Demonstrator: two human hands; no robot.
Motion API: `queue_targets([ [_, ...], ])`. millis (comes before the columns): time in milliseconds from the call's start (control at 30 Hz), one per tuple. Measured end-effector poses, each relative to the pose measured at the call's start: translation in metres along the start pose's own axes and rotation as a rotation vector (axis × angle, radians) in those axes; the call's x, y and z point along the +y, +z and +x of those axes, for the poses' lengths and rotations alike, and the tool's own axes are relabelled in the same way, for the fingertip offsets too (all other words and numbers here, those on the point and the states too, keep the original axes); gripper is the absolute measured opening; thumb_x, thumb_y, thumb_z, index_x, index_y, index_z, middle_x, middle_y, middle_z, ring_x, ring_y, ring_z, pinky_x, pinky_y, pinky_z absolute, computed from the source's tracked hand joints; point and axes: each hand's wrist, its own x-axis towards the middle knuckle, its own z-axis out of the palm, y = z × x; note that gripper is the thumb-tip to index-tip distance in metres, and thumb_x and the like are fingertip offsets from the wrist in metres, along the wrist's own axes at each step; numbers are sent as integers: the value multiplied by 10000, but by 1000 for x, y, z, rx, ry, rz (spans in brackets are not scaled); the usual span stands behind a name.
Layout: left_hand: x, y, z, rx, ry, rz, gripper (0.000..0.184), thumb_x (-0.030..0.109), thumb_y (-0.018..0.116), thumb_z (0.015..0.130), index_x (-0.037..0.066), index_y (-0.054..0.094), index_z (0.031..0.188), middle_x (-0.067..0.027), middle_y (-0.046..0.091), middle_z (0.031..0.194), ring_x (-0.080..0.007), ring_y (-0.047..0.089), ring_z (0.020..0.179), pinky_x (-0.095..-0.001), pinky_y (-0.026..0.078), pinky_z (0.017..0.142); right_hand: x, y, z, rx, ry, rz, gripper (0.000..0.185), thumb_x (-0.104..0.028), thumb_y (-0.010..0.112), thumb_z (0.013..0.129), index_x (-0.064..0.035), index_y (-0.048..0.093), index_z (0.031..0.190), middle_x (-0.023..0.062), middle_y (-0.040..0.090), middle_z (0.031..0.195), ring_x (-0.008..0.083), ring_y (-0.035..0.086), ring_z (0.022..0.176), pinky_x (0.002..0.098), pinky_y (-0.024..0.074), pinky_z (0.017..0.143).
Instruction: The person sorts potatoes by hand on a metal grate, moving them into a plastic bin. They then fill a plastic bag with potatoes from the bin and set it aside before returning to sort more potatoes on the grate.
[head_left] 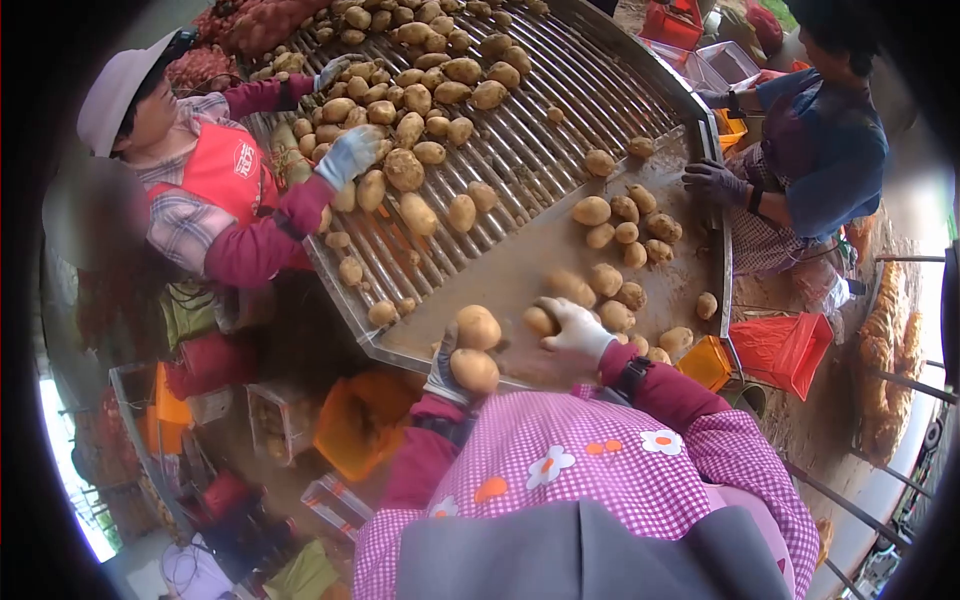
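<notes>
My gloved left hand [441, 376], just below frame centre, is curled around two potatoes [478, 328]. My gloved right hand [580, 332], right of centre, pinches a third potato [540, 321] at its fingertips. Loose potatoes [591, 210] lie on the metal tray [525, 268] beyond; more rest on slatted rollers [590, 80], upper centre.

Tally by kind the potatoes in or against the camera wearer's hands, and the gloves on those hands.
Potatoes: 3 (2 at the left hand, 1 at the right hand)
Gloves: 2 (one on each hand)
Total: 5
</notes>
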Motion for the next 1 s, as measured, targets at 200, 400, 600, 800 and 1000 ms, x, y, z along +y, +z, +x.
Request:
queue_targets([
  [200, 1, 73, -20, -121, 1, -164, 449, 497, 606, 1034, 83, 570, 1204, -148, 531, 1121, -181, 579, 735, -302, 498, 555, -41, -27, -1, -32, -64, 321, 637, -328, 735, 933, 2, 539, 1442, 236, 643, 1362, 383, 620, 1264, 408, 489, 1082],
  [400, 7, 0, 13, -752, -152, -493, 246, 300, 539, 1096, 103, 482, 960, -54, 324, 918, -49, 243, 554, -233, 236, 401, -4, -35, 35, 286, -45, -618, 537, -338, 767, 862, -57, 621, 1295, 169, 589, 1402, 356, 584, 1233, 525, 478, 992],
  [600, 16, -25, -32, -625, 89, -486, 304, 329, 589, 1070, 108, 475, 896, -30, 322, 844, -80, 245, 573, -252, 252, 415, 33, 4, 41, 133, -26, -921, 858, -300, 866, 736, -97, 510, 1489, 117, 619, 1362, 315, 596, 1242, 499, 425, 1062],
  [800, 24, -63, -84, -742, 254, -570, 368, 359, 639, 1044, 113, 467, 831, -7, 320, 770, -111, 247, 591, -271, 267, 429, 43, 15, 50, 199, -123, -701, 748, -175, 824, 785, -52, 530, 1462, 156, 661, 1264, 321, 646, 1148, 474, 497, 977],
  [1000, 36, -158, -155, -500, 604, -518, 331, 285, 672, 1024, 119, 496, 798, -21, 358, 793, -125, 350, 597, -250, 330, 429, -20, 8, 49, 13, 141, 799, 480, -290, 660, 999, -80, 574, 1423, 86, 690, 1193, 194, 667, 1005, 341, 572, 804],
])
